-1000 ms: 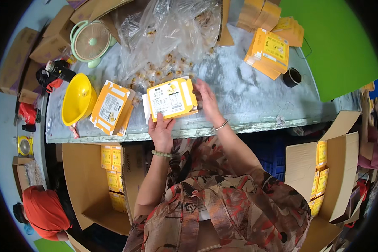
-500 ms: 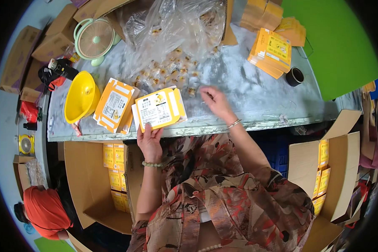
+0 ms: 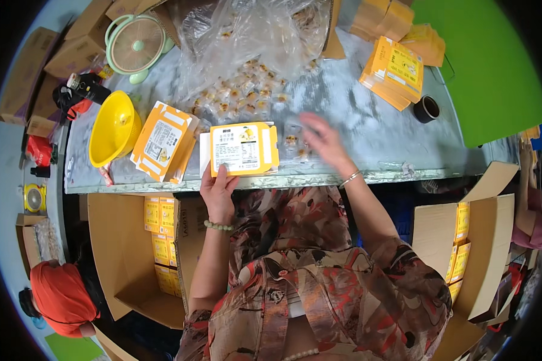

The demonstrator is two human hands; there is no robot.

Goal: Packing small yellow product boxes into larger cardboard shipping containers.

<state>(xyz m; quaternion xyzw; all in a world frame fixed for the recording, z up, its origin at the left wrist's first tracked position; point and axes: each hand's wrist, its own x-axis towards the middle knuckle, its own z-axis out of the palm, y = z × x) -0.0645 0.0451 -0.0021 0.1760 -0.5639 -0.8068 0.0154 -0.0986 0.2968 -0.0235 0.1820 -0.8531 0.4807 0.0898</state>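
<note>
My left hand (image 3: 218,195) grips the lower edge of a yellow and white carton (image 3: 241,150) at the table's near edge, thumb on its printed face. White flaps stick out at its sides. My right hand (image 3: 325,141) is over the table to the carton's right, its fingers smeared by motion. A few small clear-wrapped packets (image 3: 291,141) lie by its fingers; whether it holds one I cannot make out. Farther back spreads a heap of similar packets (image 3: 238,93), brown and yellow inside, spilling from a clear plastic bag (image 3: 253,42).
Left of the carton lie stacked flat cartons (image 3: 162,144), then a yellow basket (image 3: 111,132) and a green-rimmed round fan (image 3: 137,45). More flat cartons (image 3: 394,72) and a dark cup (image 3: 426,109) sit right. Open cardboard boxes (image 3: 120,259) with yellow packs stand below the table.
My right hand has moved slightly right, and a few packets now show beside its fingers, nearer than the heap. My left hand has shifted the carton a little right and levelled it.
</note>
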